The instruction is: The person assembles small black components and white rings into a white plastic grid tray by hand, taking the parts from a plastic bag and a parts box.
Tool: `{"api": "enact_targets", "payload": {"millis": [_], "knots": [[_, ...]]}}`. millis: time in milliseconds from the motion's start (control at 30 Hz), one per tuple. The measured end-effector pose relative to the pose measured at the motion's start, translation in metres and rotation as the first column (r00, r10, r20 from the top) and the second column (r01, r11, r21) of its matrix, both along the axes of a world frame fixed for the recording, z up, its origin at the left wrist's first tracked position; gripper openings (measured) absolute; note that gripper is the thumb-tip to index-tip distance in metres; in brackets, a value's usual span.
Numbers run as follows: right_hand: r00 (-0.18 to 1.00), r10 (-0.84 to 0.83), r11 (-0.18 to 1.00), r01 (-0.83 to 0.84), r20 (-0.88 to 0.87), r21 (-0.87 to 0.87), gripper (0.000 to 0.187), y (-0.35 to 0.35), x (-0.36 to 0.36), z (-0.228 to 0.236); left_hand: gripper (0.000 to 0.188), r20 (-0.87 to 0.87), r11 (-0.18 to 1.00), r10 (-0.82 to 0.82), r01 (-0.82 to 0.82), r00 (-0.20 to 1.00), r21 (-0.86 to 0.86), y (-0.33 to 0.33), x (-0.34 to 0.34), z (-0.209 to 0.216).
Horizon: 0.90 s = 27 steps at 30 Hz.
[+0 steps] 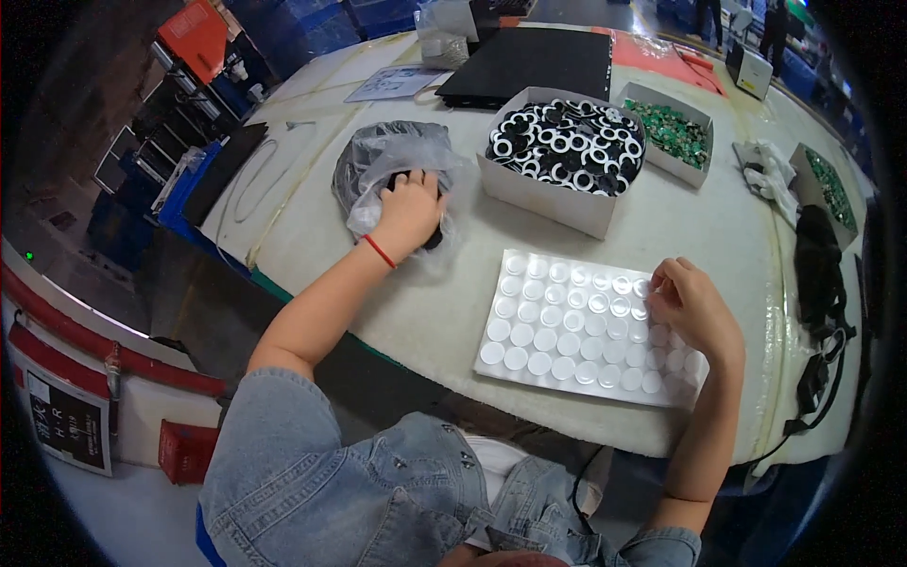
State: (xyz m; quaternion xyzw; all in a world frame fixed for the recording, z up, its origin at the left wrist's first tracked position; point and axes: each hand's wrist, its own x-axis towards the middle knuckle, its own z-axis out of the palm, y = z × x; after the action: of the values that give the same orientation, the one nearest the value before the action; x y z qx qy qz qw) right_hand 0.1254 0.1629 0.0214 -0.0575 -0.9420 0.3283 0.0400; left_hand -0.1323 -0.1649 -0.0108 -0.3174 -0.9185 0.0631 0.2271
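My left hand (411,215), with a red cord at the wrist, reaches into the mouth of a clear plastic bag (364,156) of dark pieces. Its fingers curl down among black pieces, and what they grip is hidden. In front of me lies a white sheet (491,369) covered with rows of round white stickers (545,340). Over the sheet's far right corner, my right hand (694,302) has thumb and fingertips pinched together. Anything between those fingertips is too small to make out.
Beyond the sheet stands a white box (548,194) full of black and white rings. Trays of green circuit boards (675,132) (827,184) sit farther right. A flat black case (529,66) lies at the back. Black cables (822,378) run along the right edge.
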Motion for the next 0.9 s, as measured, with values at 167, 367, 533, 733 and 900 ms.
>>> {"api": "enact_targets", "payload": {"millis": [167, 367, 533, 733, 900], "knots": [[1.0, -0.022, 1.0, 0.022, -0.004, 0.018, 0.012, -0.004, 0.0, -0.001, 0.037, -0.054, 0.996, -0.007, 0.002, 0.999, -0.095, 0.004, 0.006, -0.02], [1.0, -0.028, 0.999, 0.028, 0.0, 0.036, 0.014, -0.004, 0.001, 0.0, 0.03, 0.066, 0.983, -0.177, 0.174, 0.982, 0.061, -0.002, -0.007, -0.007], [1.0, -0.016, 1.0, 0.016, 0.0, 0.022, 0.014, -0.004, 0.001, 0.004, 0.03, -0.003, 0.921, -0.171, 0.161, 0.985, 0.354, -0.008, -0.048, 0.02], [1.0, -0.026, 0.999, 0.026, 0.016, 0.023, 0.013, -0.006, 0.002, 0.002, 0.016, 0.493, 0.201, -0.869, -0.875, 0.049, 0.441, -0.011, -0.039, 0.06], [1.0, -0.026, 0.997, 0.027, -0.012, 0.074, 0.013, -0.008, 0.002, 0.0, 0.008, 0.056, 0.098, -0.994, -0.994, -0.095, 0.049, -0.019, 0.009, 0.06]]}}
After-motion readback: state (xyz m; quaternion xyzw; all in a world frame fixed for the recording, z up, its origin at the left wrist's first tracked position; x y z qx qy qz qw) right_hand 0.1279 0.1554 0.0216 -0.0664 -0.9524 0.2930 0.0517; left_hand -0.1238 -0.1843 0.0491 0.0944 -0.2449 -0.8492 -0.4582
